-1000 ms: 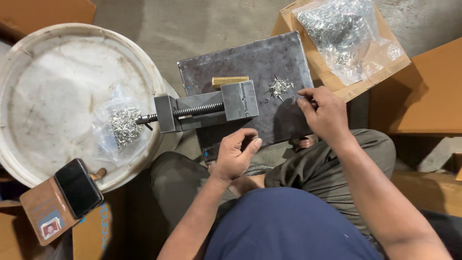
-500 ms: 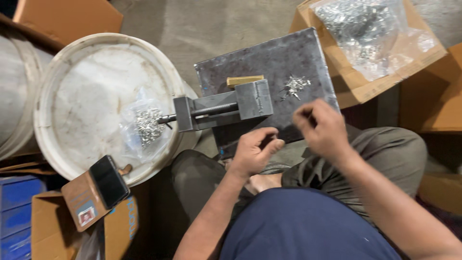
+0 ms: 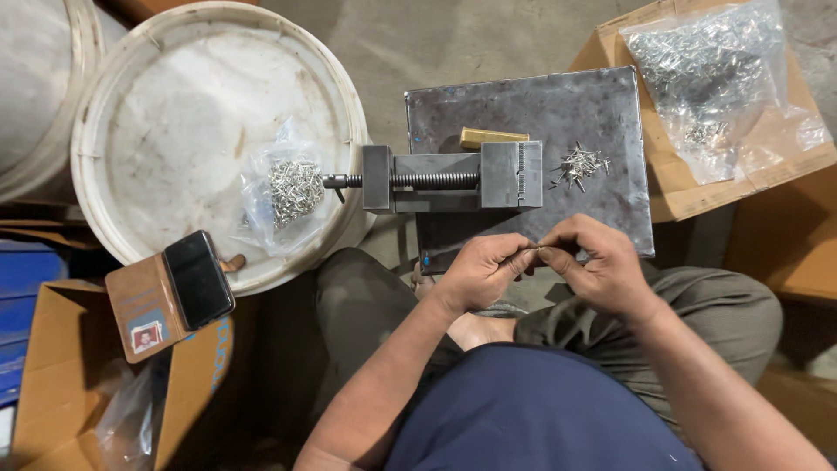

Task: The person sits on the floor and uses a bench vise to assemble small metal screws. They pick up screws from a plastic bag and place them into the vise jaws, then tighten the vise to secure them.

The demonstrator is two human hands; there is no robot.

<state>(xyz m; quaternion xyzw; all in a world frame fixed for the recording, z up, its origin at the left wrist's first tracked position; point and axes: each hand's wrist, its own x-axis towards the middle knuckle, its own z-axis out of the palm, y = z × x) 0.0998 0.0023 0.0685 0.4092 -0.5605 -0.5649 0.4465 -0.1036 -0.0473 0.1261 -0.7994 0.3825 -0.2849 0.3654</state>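
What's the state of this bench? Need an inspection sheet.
Surface: dark metal plate, scuffed, set on the floor.
Job's things: small vise across the plate's left edge; loose pile of pins; brass block.
Clutter: small bag of pins on white drum lid; large bag of pins on cardboard box; phone in wallet case.
Grippers: left hand and right hand pinch something tiny together; cannot tell what.
Cables: nothing seen.
Surroundings: concrete floor, boxes.

Right hand (image 3: 602, 270) now back from the loose pin pile (image 3: 580, 164), below the steel vise (image 3: 453, 179). Left hand (image 3: 478, 272) up beside it, fingertips meeting over something small.
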